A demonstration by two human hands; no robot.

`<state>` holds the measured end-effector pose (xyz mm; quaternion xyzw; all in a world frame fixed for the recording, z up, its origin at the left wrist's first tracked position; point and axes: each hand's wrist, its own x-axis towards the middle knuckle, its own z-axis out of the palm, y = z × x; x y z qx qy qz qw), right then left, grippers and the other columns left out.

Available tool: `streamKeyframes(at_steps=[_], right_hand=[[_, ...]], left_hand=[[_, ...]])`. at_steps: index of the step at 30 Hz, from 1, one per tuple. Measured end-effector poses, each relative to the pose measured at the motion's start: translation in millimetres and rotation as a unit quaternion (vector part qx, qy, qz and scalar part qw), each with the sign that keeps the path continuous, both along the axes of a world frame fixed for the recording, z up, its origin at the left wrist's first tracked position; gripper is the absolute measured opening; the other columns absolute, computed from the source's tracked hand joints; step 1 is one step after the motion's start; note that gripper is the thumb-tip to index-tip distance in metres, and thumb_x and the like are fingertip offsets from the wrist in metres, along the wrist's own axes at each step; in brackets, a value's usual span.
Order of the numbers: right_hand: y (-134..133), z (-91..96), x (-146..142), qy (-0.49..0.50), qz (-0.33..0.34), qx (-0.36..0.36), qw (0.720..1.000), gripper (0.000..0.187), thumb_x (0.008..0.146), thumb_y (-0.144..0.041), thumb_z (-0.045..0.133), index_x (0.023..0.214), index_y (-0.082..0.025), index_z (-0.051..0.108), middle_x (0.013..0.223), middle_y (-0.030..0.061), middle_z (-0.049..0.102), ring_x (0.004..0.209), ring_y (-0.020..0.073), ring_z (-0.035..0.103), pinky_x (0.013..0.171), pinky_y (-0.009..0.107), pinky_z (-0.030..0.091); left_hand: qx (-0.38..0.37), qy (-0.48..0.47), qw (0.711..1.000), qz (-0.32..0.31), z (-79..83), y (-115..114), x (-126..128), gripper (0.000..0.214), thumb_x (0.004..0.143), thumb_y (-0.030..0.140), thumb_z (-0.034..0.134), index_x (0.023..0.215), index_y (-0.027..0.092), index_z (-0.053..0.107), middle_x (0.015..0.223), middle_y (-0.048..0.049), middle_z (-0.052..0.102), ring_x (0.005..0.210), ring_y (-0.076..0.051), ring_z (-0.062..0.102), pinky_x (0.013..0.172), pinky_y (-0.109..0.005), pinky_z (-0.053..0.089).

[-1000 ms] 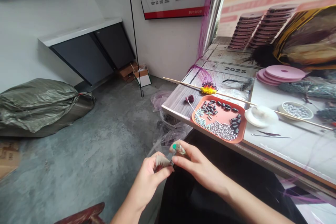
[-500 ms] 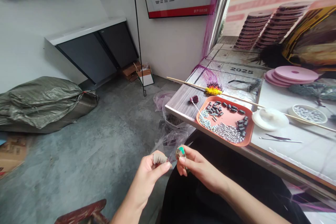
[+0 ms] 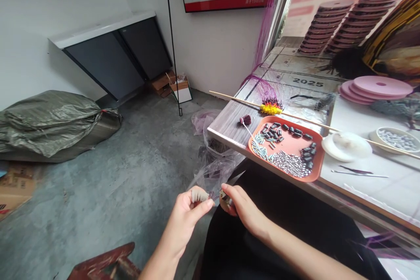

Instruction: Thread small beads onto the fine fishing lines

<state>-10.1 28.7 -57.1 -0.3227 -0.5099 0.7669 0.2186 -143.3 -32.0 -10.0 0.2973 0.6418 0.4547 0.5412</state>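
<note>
My left hand (image 3: 193, 208) is closed in a pinch on a small bunch of thin dark purple strands (image 3: 211, 195), whose ends point right. Grey ribbed wrapping (image 3: 198, 194) covers its index finger. Close by on the right, my right hand (image 3: 241, 205) is closed round a small object with a metal end (image 3: 223, 195), which resembles a lighter; the fingers hide most of it. That metal end sits right beside the strand tips; whether they touch, I cannot tell. Both hands are above my lap, in front of the table.
On the table (image 3: 226, 129) stands an orange tray (image 3: 282, 146) with small metal pieces and dark cylinders. A thin stick (image 3: 302, 123) crosses behind it, near a yellow-and-red tuft (image 3: 271, 107). Pink discs (image 3: 380, 87) and a white bowl (image 3: 395, 140) are at right. A wooden stool (image 3: 105, 262) stands lower left.
My right hand has turned and its grip on the small object has shifted; the green part no longer shows and the metal end faces the strands. The left hand keeps its pinch.
</note>
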Motion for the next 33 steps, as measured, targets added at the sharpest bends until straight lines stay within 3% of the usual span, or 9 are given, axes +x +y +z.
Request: streamKeyframes(at_steps=[3, 8, 13, 19, 26, 30, 33], right_hand=[[0, 6.6, 2, 0.021, -0.023, 0.003, 1.0, 0.054, 0.084, -0.06, 0.037, 0.051, -0.018, 0.038, 0.05, -0.0047, 0.034, 0.051, 0.0092, 0.03, 0.052, 0.024, 0.027], [-3, 14.8, -2, 0.084, -0.071, -0.071, 0.991, 0.037, 0.059, -0.044, 0.076, 0.073, -0.015, 0.057, 0.063, -0.0027, 0.05, 0.059, 0.0105, 0.042, 0.059, 0.023, 0.035], [-6, 17.9, -7, 0.078, -0.114, -0.105, 0.985, 0.03, 0.057, -0.037, 0.078, 0.065, -0.013, 0.063, 0.05, -0.0064, 0.042, 0.048, 0.0066, 0.035, 0.051, 0.021, 0.031], [-7, 18.3, -9, 0.073, -0.131, -0.096, 0.984, 0.029, 0.059, -0.037, 0.076, 0.058, -0.013, 0.06, 0.045, -0.008, 0.036, 0.044, 0.0049, 0.025, 0.045, 0.021, 0.023], [-8, 14.1, -7, 0.076, -0.109, -0.064, 0.989, 0.033, 0.065, -0.043, 0.07, 0.06, -0.015, 0.054, 0.051, -0.0058, 0.042, 0.048, 0.0065, 0.029, 0.047, 0.021, 0.025], [-4, 7.9, -2, 0.05, -0.075, -0.022, 0.996, 0.049, 0.083, -0.054, 0.044, 0.051, -0.017, 0.043, 0.049, -0.0046, 0.037, 0.051, 0.0088, 0.033, 0.053, 0.023, 0.029], [-1, 2.4, 1, 0.006, -0.035, -0.002, 0.999, 0.055, 0.087, -0.056, 0.031, 0.048, -0.018, 0.034, 0.046, -0.0053, 0.031, 0.047, 0.0082, 0.028, 0.05, 0.024, 0.025]], left_hand=[[0.005, 0.004, 1.0, 0.008, -1.8, 0, 0, 0.029, 0.066, 0.03, 0.067, 0.053, 0.018, 0.044, 0.057, 0.0048, 0.036, 0.058, -0.011, 0.031, 0.057, -0.024, 0.028], [0.027, 0.023, 0.999, 0.019, -3.7, 0, 0, 0.028, 0.069, 0.031, 0.065, 0.055, 0.017, 0.045, 0.058, 0.0046, 0.036, 0.058, -0.011, 0.031, 0.056, -0.024, 0.028], [0.038, 0.035, 0.998, 0.023, -4.7, -2, 2, 0.029, 0.07, 0.031, 0.065, 0.056, 0.018, 0.044, 0.058, 0.005, 0.035, 0.058, -0.011, 0.03, 0.055, -0.024, 0.028], [0.034, 0.051, 0.998, 0.032, -9.2, -2, 1, 0.028, 0.07, 0.033, 0.064, 0.058, 0.017, 0.045, 0.058, 0.0045, 0.037, 0.059, -0.011, 0.032, 0.056, -0.024, 0.03], [0.039, 0.05, 0.997, 0.053, -4.5, -1, 4, 0.025, 0.07, 0.03, 0.065, 0.057, 0.017, 0.047, 0.061, 0.0042, 0.037, 0.06, -0.011, 0.033, 0.057, -0.024, 0.031], [0.04, 0.053, 0.997, 0.05, -0.7, -1, 3, 0.026, 0.069, 0.029, 0.065, 0.055, 0.017, 0.047, 0.061, 0.0037, 0.038, 0.06, -0.011, 0.033, 0.057, -0.024, 0.03], [0.04, 0.059, 0.997, 0.043, 0.5, 0, 3, 0.027, 0.069, 0.028, 0.064, 0.054, 0.017, 0.046, 0.061, 0.0036, 0.037, 0.06, -0.011, 0.033, 0.057, -0.024, 0.03]])
